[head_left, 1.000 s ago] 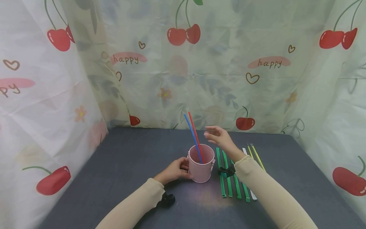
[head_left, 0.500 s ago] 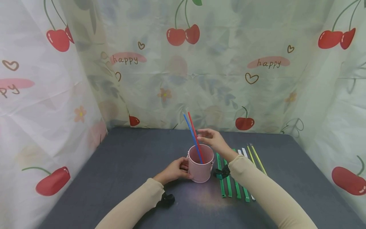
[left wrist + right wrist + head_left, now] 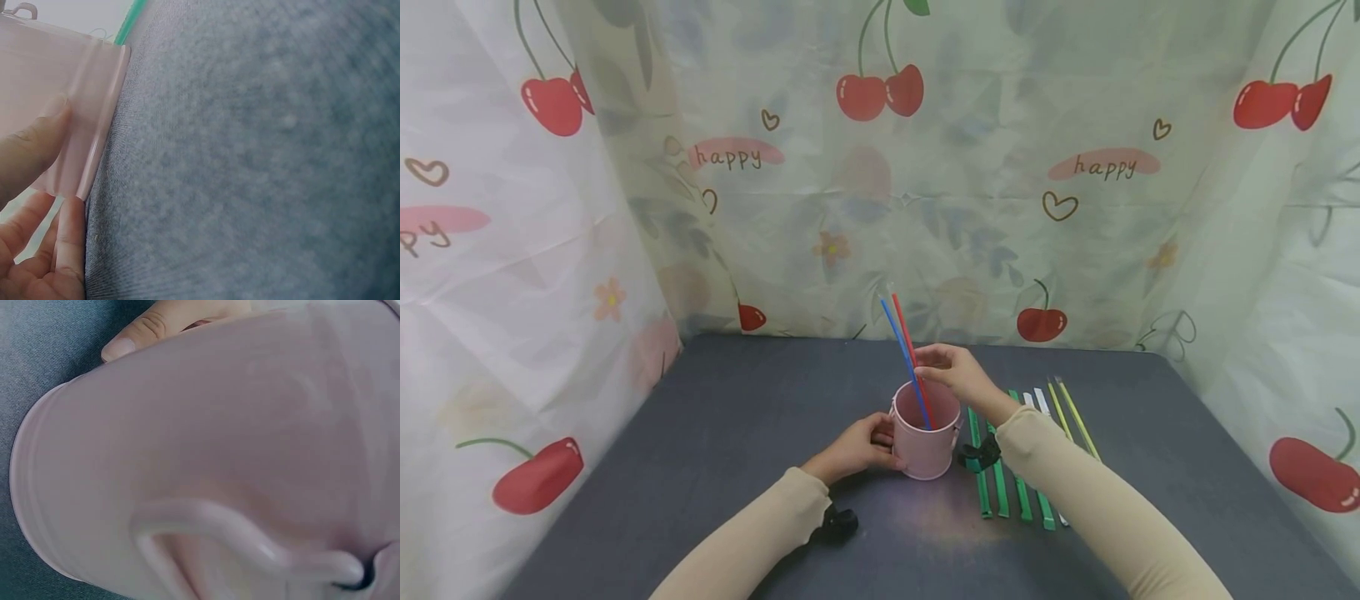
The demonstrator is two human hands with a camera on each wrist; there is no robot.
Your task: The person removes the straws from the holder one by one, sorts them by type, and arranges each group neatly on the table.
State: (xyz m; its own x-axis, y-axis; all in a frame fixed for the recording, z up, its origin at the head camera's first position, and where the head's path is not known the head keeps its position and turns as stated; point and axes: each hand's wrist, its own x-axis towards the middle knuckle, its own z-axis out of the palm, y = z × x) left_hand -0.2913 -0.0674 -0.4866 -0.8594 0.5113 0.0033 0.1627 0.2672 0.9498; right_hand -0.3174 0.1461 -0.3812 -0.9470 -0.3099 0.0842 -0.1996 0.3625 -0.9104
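A pink bucket (image 3: 926, 454) stands upright on the dark table. My left hand (image 3: 859, 446) holds its left side, thumb in front; in the left wrist view the thumb (image 3: 37, 147) presses the wall near the base. Out of the bucket lean a red straw (image 3: 901, 317) and a blue straw (image 3: 892, 319), each with a clear tip. Above the rim, my right hand (image 3: 957, 377) pinches the red straw between thumb and fingers. The right wrist view is filled by the bucket's wall and its handle (image 3: 206, 519); the right fingers are out of that view.
Several green wrapped straws (image 3: 1001, 487) lie side by side right of the bucket, partly under the right forearm. Beyond them lie white straws (image 3: 1041, 400) and two yellow straws (image 3: 1077, 412). A patterned curtain (image 3: 820, 192) encloses the table (image 3: 737, 400).
My right hand has moved left and slightly down from beside the straws, and its fingers have closed on the red one. The left hand and bucket have stayed put.
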